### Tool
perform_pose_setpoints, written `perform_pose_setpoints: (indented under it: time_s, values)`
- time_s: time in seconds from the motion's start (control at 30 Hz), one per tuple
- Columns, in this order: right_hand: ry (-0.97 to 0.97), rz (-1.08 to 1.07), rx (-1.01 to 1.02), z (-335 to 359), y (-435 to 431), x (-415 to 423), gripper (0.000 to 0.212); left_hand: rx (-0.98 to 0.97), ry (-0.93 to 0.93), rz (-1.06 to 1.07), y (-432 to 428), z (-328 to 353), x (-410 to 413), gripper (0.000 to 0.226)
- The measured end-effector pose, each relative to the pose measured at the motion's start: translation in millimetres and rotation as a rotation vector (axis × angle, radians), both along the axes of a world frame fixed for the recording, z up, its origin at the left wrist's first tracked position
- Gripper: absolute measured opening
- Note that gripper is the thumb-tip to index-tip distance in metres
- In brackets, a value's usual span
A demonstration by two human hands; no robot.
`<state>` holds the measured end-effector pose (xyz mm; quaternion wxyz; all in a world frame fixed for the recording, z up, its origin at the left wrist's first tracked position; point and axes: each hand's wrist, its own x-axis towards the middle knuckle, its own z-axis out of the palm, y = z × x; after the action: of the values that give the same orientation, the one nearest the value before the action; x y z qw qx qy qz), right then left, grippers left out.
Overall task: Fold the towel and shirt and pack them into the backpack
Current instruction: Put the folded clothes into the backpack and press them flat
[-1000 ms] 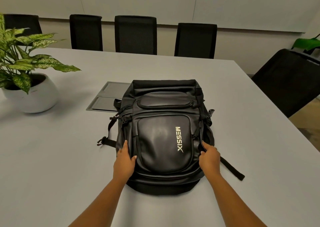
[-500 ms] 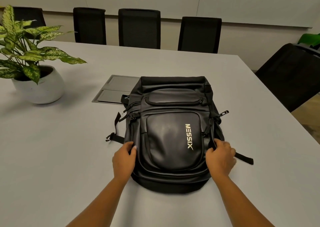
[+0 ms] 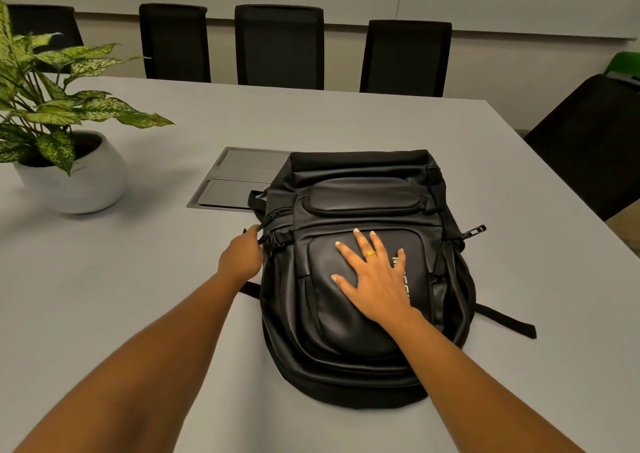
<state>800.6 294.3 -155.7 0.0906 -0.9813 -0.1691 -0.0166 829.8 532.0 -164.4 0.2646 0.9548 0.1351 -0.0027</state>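
A black backpack (image 3: 360, 206) lies flat on the grey table, front side up, zipped closed. My right hand (image 3: 375, 276) rests flat on its front pocket with fingers spread, partly covering the white logo. My left hand (image 3: 242, 257) is at the backpack's left side by the zipper pulls, fingers curled there; whether it pinches a pull is hidden. No towel or shirt is in view.
A potted plant in a white pot (image 3: 74, 175) stands at the left. A grey flush panel (image 3: 239, 179) in the table (image 3: 138, 279) lies behind the backpack. Black chairs (image 3: 278, 47) line the far edge, another chair (image 3: 595, 141) at right.
My right hand left the backpack's right side and moved onto the front pocket, flat. My left hand slid up the left side to the zipper area.
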Motion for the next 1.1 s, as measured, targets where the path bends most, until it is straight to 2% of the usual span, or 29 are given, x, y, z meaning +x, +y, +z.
perform_pose_setpoints:
  time_s: [0.13,0.33,0.53,0.83,1.1]
  values:
    - [0.07,-0.016,-0.039,-10.3,1.7,4.1,0.06,-0.006,0.064,0.005,6.2,-7.9,9.8,0.044]
    - [0.106,-0.031,-0.056,-16.4,1.4,6.8,0.06,-0.013,-0.11,0.12,5.4,-11.0,5.2,0.025]
    - [0.094,-0.042,-0.112,-17.1,4.2,5.1,0.06,-0.025,-0.167,0.16,-5.2,-22.5,-27.4,0.024]
    - [0.129,-0.054,-0.137,-9.2,6.3,4.8,0.062,0.069,-0.119,0.159,-11.5,-19.7,-69.1,0.024]
    - [0.171,-0.057,-0.146,-4.6,6.9,4.0,0.063,0.036,-0.049,0.169,-40.0,-40.8,-144.9,0.024]
